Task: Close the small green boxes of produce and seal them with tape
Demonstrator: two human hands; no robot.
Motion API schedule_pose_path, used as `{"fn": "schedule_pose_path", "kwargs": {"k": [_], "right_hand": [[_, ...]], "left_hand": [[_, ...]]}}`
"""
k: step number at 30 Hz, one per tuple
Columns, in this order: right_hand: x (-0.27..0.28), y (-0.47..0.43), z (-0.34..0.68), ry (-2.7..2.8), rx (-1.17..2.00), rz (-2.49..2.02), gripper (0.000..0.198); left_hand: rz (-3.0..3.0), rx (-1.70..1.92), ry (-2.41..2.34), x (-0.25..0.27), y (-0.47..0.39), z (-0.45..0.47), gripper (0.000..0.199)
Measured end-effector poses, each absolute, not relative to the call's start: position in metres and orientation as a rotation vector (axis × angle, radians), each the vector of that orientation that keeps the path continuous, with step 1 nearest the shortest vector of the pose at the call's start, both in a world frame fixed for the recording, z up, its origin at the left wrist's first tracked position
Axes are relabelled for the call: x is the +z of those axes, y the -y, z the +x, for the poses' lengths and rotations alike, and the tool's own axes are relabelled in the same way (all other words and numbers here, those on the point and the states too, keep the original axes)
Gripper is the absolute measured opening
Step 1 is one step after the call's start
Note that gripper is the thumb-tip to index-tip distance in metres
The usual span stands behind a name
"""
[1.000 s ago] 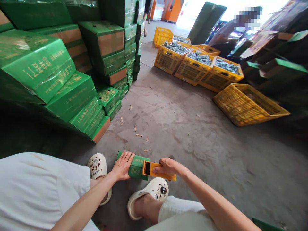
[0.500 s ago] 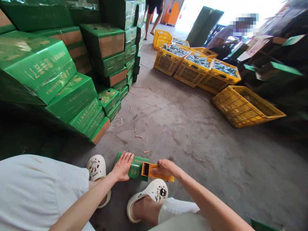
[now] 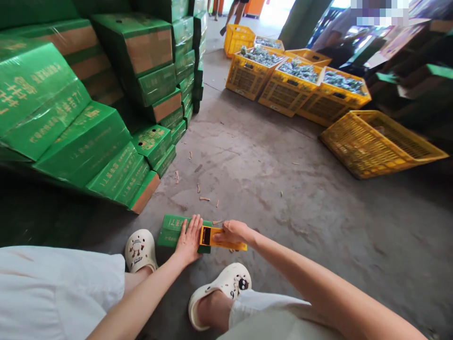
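A small green carton [image 3: 170, 236] with pale printed characters lies on the floor between my feet. My left hand [image 3: 190, 238] rests flat across its right part, fingers stretched out and slightly apart. My right hand [image 3: 231, 232] is wrapped around an orange-yellow flat hand tool [image 3: 231, 244] with a dark window at its left end. That end meets the carton's right end, close to my left fingers. The tool's exact kind is unclear, and my right fingers hide part of it.
Stacked green cartons [image 3: 116, 174] rise on the left. Yellow crates [image 3: 279, 99] with bluish-grey contents stand ahead, and a tilted yellow crate [image 3: 357, 146] is at right. Paper scraps [image 3: 204, 199] dot the floor. A seated person [image 3: 334, 38] is back right. My clogs [image 3: 226, 283] flank the carton.
My left hand has shifted right along the carton, nearer the tool. Carton, tool and right hand sit slightly higher and further left in view. The camera has tilted somewhat downward.
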State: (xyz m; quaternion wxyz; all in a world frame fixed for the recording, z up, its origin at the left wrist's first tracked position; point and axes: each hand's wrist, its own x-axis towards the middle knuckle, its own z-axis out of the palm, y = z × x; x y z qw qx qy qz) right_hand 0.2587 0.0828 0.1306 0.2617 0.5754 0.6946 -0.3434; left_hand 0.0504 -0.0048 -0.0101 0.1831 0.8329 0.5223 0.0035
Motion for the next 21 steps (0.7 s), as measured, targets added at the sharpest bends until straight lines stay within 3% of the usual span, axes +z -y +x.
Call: {"fn": "schedule_pose_path", "kwargs": {"k": [9, 15, 21], "right_hand": [[0.129, -0.080, 0.288, -1.915, -1.101, 1.433, 0.056], [0.141, -0.086, 0.376, -1.782, -1.126, 1.374, 0.067], [0.122, -0.077, 0.385, -1.746, -1.067, 1.437, 0.056]], "left_hand": [[2.410, -0.006, -1.491, -0.007, 0.006, 0.054, 0.134], [2.469, -0.021, -1.483, 0.006, 0.009, 0.052, 0.116], [2.518, 0.026, -1.502, 0.005, 0.010, 0.052, 0.117]]}}
